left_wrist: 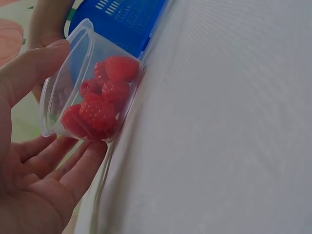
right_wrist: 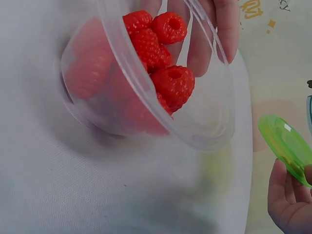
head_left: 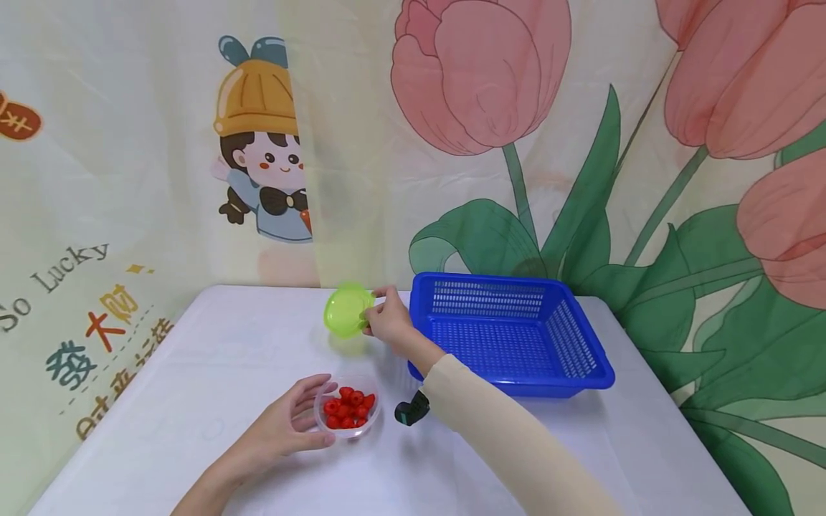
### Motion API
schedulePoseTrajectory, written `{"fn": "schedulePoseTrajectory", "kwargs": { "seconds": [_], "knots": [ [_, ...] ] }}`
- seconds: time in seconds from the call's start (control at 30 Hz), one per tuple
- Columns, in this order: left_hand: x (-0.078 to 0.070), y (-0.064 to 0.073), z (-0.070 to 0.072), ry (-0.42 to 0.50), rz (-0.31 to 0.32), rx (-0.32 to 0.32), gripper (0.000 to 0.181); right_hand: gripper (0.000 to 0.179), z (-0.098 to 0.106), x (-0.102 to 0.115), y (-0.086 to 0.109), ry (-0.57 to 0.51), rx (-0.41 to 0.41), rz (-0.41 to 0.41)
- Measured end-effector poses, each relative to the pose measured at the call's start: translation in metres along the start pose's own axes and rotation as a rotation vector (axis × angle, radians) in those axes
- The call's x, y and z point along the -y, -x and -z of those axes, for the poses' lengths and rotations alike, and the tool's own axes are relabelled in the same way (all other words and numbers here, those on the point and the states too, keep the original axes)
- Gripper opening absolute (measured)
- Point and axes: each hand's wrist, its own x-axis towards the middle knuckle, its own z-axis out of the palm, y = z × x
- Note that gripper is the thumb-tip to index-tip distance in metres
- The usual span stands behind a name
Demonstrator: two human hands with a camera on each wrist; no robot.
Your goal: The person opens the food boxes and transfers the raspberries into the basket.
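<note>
A clear plastic tub (head_left: pixel 377 421) of red raspberries (left_wrist: pixel 98 111) stands uncovered on the white tabletop. Around its left side curves my left hand (head_left: pixel 288 421), the thumb near the front of the rim and the fingers along the far side. In the right wrist view, several of those fingers (right_wrist: pixel 202 51) show behind the tub. Farther back, my right hand (head_left: pixel 391 319) pinches a translucent green lid (head_left: pixel 345 311) by its right edge. The lid is held up over the table, tilted in the right wrist view. Its far fingertips are partly hidden by the lid.
A blue plastic basket (head_left: pixel 516 390) with slotted walls stands right of the tub, and my right forearm passes over its front left corner. A small black device (head_left: pixel 411 410) hangs under the right wrist. Behind the table rises a printed curtain (head_left: pixel 361 143).
</note>
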Motion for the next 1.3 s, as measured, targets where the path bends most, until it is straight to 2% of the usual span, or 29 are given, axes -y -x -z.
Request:
{"fn": "schedulePoseTrajectory", "kwargs": {
  "seconds": [0.2,0.57,0.77,0.9,1.07,1.3],
  "knots": [
    [0.003,0.0,0.002,0.006,-0.01,0.007,0.095,0.038,-0.008,-0.005,-0.004,0.016,0.015,-0.038],
    [0.002,0.001,0.004,0.026,-0.058,0.017,0.096,0.04,-0.015,-0.007,-0.006,0.119,0.033,-0.141],
    [0.004,0.003,0.004,0.034,-0.069,0.021,0.095,0.044,-0.015,-0.008,-0.004,0.185,0.062,-0.16],
    [0.003,0.002,0.003,0.028,-0.06,0.021,0.095,0.049,-0.015,-0.01,-0.002,0.273,0.059,-0.153],
    [0.003,0.001,0.003,0.018,-0.051,0.014,0.095,0.054,-0.014,-0.009,0.001,0.362,0.058,-0.105],
    [0.003,0.001,0.002,0.02,-0.063,0.013,0.095,0.057,-0.006,-0.001,0.007,0.333,0.123,-0.011]
  ]
}}
